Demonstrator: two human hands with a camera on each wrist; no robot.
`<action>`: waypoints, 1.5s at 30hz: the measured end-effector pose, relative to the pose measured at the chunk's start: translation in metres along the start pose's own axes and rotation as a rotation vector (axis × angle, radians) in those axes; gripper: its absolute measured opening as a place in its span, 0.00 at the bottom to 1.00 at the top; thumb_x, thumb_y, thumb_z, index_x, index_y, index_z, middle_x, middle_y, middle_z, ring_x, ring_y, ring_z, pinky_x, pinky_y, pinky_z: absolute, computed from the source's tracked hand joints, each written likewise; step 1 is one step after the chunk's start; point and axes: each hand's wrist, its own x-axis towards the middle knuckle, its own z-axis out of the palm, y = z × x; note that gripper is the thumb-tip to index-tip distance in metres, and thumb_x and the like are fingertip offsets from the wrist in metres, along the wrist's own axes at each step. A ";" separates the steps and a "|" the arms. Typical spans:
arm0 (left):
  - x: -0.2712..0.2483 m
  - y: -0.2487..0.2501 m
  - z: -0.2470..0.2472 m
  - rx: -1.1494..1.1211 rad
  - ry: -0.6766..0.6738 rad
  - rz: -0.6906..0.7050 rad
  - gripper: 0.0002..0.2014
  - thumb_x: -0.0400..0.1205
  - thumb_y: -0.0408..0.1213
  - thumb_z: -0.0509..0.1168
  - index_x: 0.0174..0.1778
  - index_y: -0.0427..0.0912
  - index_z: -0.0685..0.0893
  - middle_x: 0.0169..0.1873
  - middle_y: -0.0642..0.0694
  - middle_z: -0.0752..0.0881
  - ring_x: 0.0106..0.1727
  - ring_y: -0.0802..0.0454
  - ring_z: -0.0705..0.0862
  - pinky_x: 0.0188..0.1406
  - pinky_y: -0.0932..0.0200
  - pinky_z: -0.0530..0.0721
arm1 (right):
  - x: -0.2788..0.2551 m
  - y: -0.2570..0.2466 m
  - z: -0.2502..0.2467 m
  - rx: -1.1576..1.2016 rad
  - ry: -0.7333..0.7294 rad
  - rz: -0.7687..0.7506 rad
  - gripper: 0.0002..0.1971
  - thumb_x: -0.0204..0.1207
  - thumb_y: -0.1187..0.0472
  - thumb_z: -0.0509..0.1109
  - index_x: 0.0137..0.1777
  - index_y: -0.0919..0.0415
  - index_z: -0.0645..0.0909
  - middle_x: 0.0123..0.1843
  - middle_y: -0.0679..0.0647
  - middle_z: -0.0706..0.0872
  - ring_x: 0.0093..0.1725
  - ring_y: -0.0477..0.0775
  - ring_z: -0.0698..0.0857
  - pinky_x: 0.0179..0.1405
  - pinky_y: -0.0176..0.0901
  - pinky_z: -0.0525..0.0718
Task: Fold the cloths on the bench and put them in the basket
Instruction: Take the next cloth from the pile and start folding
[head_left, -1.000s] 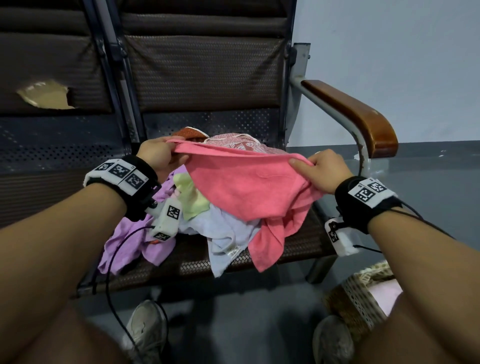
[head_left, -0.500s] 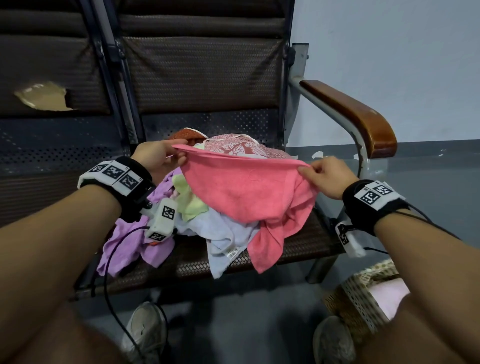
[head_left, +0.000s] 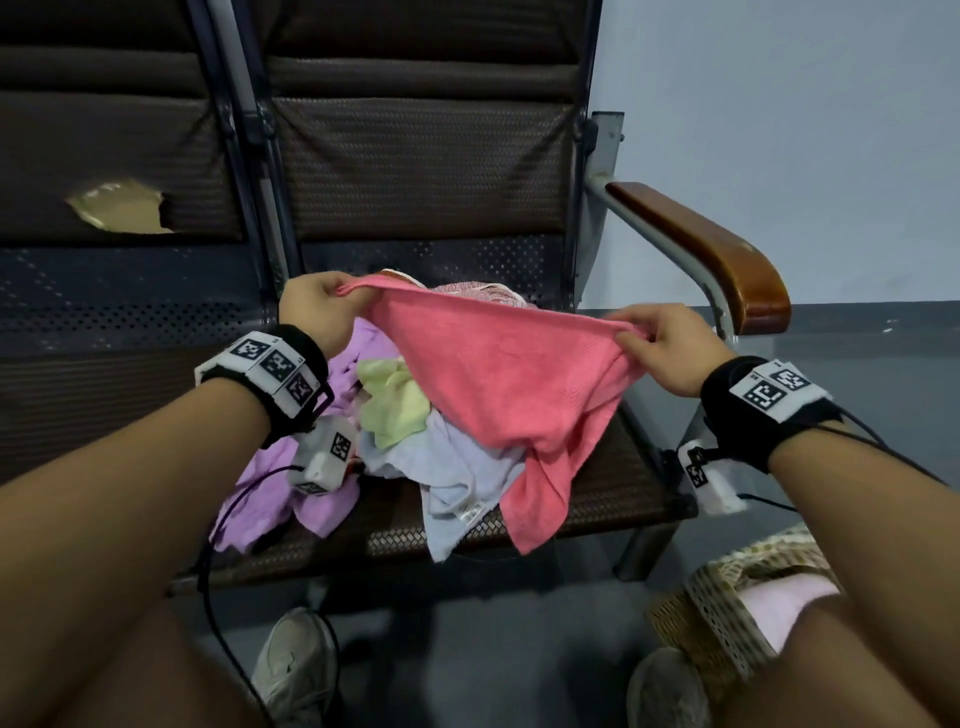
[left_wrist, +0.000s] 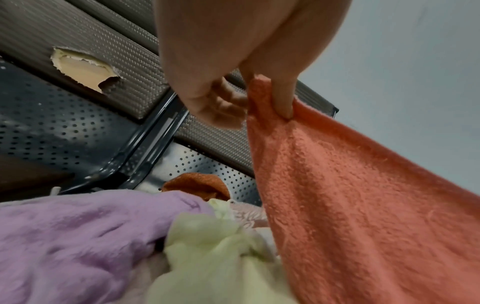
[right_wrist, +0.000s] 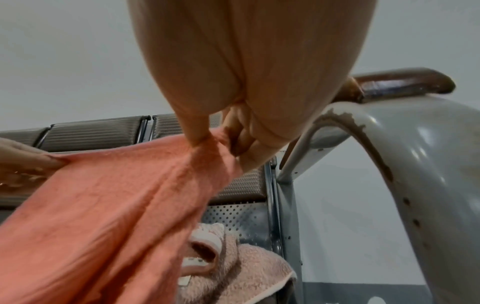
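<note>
A coral-pink cloth (head_left: 509, 384) hangs stretched between my two hands above the bench seat (head_left: 613, 483). My left hand (head_left: 317, 312) pinches its left corner (left_wrist: 262, 98); my right hand (head_left: 660, 343) pinches the right corner (right_wrist: 213, 142). The cloth's lower end droops over the seat's front edge. Beneath it lies a pile: a purple cloth (head_left: 270, 493), a light green cloth (head_left: 392, 400), a pale blue cloth (head_left: 457, 483) and a patterned pink towel (head_left: 483, 291). The woven basket (head_left: 717, 618) stands on the floor at lower right with a pale pink cloth (head_left: 779, 603) inside.
A wooden armrest (head_left: 711, 249) on a grey metal frame rises close to my right hand. The bench back (head_left: 415, 156) stands behind, with a torn patch (head_left: 119, 205) on the left seat's back. My shoes (head_left: 296, 670) are on the grey floor below.
Both hands have drawn apart, stretching the coral-pink cloth's top edge taut; the right hand shifted right toward the armrest and the cloth lifted off the pile a little.
</note>
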 end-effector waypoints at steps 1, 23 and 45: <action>0.000 0.006 0.001 -0.052 0.005 0.019 0.07 0.80 0.40 0.73 0.35 0.53 0.90 0.29 0.55 0.87 0.34 0.54 0.84 0.40 0.56 0.85 | 0.001 -0.006 -0.005 -0.034 0.000 0.000 0.13 0.84 0.65 0.64 0.63 0.59 0.86 0.49 0.53 0.90 0.51 0.55 0.88 0.58 0.52 0.86; 0.032 0.131 -0.046 0.116 0.117 0.294 0.13 0.74 0.57 0.72 0.40 0.50 0.91 0.32 0.55 0.88 0.37 0.57 0.84 0.42 0.57 0.84 | 0.020 -0.089 -0.119 0.264 0.266 -0.014 0.23 0.81 0.40 0.69 0.33 0.56 0.73 0.30 0.50 0.73 0.29 0.46 0.71 0.29 0.41 0.70; -0.075 0.203 0.049 -0.447 -0.573 0.064 0.10 0.84 0.29 0.64 0.46 0.25 0.88 0.33 0.39 0.90 0.31 0.54 0.87 0.30 0.65 0.84 | 0.003 -0.163 -0.078 0.828 -0.131 0.248 0.29 0.82 0.48 0.71 0.67 0.77 0.82 0.63 0.77 0.85 0.57 0.73 0.86 0.70 0.67 0.81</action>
